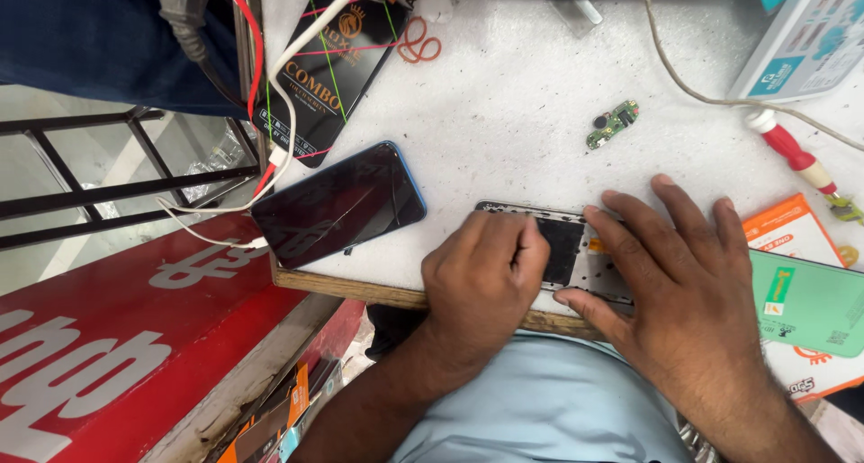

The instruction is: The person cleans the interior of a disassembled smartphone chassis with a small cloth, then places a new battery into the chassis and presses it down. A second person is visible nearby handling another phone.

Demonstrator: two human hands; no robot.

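White and speckled, the worktop (540, 94) carries everything, and the opened phone frame (576, 247) at its near edge serves as the landmark for the rest. Left of the frame, a blue-edged phone (337, 202) lies screen up and tilted, partly over the wooden edge, with a white cable (283, 139) running to its end, seemingly so it can stay plugged in. Beyond that phone lies a black flat package (328, 67). Right of the frame sits a green phone back (810, 301) on an orange card (783, 233), and further right, a red-handled screwdriver (792, 148). Behind the frame, well apart, rests a small green circuit board (612, 124), set aside in the open.

The right hand (693, 292) is spread flat, fingers pressed on the frame's right part, apparently pinning it to the worktop. The left hand (481, 278) is curled into a loose fist on the frame's left end, thumb pressing down beside the dark inner panel; whether it pinches anything cannot be told.

No open container shows; a boxed carton (810, 40) stands at the far right, contents unseen.
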